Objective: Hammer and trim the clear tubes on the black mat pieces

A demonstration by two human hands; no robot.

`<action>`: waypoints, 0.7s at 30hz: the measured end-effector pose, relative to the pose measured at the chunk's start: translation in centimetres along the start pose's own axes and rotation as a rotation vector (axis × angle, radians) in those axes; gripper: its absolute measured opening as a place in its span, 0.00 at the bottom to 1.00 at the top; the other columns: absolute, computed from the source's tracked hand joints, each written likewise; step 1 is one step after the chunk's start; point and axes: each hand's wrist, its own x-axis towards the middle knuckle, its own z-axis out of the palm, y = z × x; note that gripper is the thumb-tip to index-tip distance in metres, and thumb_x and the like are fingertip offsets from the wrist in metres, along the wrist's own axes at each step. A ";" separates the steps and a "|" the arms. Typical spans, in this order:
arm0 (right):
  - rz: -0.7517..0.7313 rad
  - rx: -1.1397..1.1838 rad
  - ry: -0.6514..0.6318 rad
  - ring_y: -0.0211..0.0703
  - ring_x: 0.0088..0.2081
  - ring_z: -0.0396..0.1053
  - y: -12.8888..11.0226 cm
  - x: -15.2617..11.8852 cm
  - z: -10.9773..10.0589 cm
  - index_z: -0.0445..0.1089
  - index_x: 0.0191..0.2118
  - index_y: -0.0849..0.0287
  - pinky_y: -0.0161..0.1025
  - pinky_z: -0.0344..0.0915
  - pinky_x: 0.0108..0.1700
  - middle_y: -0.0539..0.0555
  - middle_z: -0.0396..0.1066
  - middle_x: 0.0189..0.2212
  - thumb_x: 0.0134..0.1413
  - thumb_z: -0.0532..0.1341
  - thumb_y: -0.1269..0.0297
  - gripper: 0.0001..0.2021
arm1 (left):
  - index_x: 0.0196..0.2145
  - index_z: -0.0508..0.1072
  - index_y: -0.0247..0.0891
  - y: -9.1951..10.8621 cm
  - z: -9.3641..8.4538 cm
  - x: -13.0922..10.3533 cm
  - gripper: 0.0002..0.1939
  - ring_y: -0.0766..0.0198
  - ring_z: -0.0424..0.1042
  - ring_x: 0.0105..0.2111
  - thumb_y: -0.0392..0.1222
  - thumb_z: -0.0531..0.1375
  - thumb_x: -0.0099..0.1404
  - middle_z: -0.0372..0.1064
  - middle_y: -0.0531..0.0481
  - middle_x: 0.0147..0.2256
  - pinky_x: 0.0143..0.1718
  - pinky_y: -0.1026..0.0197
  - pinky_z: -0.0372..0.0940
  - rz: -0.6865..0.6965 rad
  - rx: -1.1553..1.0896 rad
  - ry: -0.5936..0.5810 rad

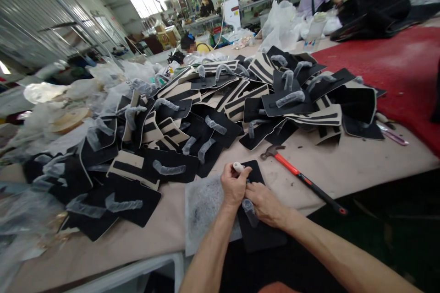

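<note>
— Hands?
— Left hand point(233, 187) clamped round a white-handled tool point(238, 167). Right hand point(264, 202) just beside it, fingers curled; cannot tell its grip.
— Black panel point(265, 237)?
— Beneath both hands; grey slab point(202, 213) at their eight o'clock, hammer point(302, 177) near three, panel heap point(230, 132) toward eleven.

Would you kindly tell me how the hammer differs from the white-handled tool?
The hammer lies on the table; the white-handled tool is in the left hand. The hammer's handle is red and black; the tool's shows white. The hammer is fully visible; the tool is partly hidden.
</note>
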 end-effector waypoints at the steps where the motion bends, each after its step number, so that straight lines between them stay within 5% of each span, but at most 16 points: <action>1: -0.005 0.014 0.018 0.49 0.43 0.64 0.0 0.0 -0.1 0.70 0.43 0.60 0.45 0.61 0.45 0.59 0.71 0.43 0.52 0.51 0.78 0.16 | 0.30 0.70 0.39 0.7 -0.4 0.2 0.14 0.64 0.73 0.28 0.45 0.70 0.53 0.72 0.53 0.28 0.32 0.64 0.70 0.063 0.031 -0.104; 3: 0.008 0.049 0.029 0.48 0.44 0.66 -0.1 0.1 -0.3 0.69 0.43 0.60 0.44 0.61 0.47 0.59 0.71 0.43 0.50 0.51 0.80 0.18 | 0.29 0.71 0.39 2.4 -1.4 1.2 0.13 0.64 0.72 0.27 0.46 0.71 0.53 0.71 0.53 0.26 0.31 0.64 0.70 0.143 0.020 -0.332; 5: 0.037 0.052 -0.020 0.46 0.42 0.67 -0.4 0.3 -0.9 0.69 0.43 0.59 0.41 0.61 0.45 0.56 0.72 0.40 0.50 0.50 0.81 0.18 | 0.31 0.71 0.39 3.9 -2.7 2.7 0.12 0.63 0.74 0.27 0.48 0.67 0.59 0.72 0.52 0.27 0.31 0.63 0.70 0.145 -0.123 -0.401; 9: 0.049 -0.188 -0.126 0.44 0.35 0.67 -1.8 0.9 -3.0 0.69 0.40 0.59 0.39 0.59 0.38 0.55 0.72 0.37 0.51 0.51 0.80 0.15 | 0.37 0.72 0.37 4.3 -5.1 5.1 0.13 0.59 0.78 0.34 0.50 0.65 0.63 0.76 0.49 0.32 0.40 0.58 0.73 0.111 -0.249 -0.180; 16: 0.432 -0.516 0.053 0.50 0.34 0.73 -4.0 1.5 -7.7 0.70 0.41 0.61 0.42 0.58 0.36 0.62 0.75 0.36 0.61 0.54 0.67 0.09 | 0.41 0.73 0.35 1.5 -7.2 3.3 0.17 0.62 0.79 0.30 0.51 0.66 0.61 0.76 0.50 0.31 0.35 0.62 0.73 -0.022 -0.232 0.202; 21: 0.536 -0.292 0.036 0.53 0.38 0.76 -3.8 0.5 -5.8 0.62 0.58 0.60 0.41 0.63 0.36 0.61 0.78 0.39 0.63 0.57 0.58 0.21 | 0.39 0.74 0.35 1.1 -6.4 2.4 0.16 0.62 0.79 0.32 0.49 0.67 0.60 0.77 0.49 0.33 0.36 0.62 0.72 -0.059 -0.265 0.153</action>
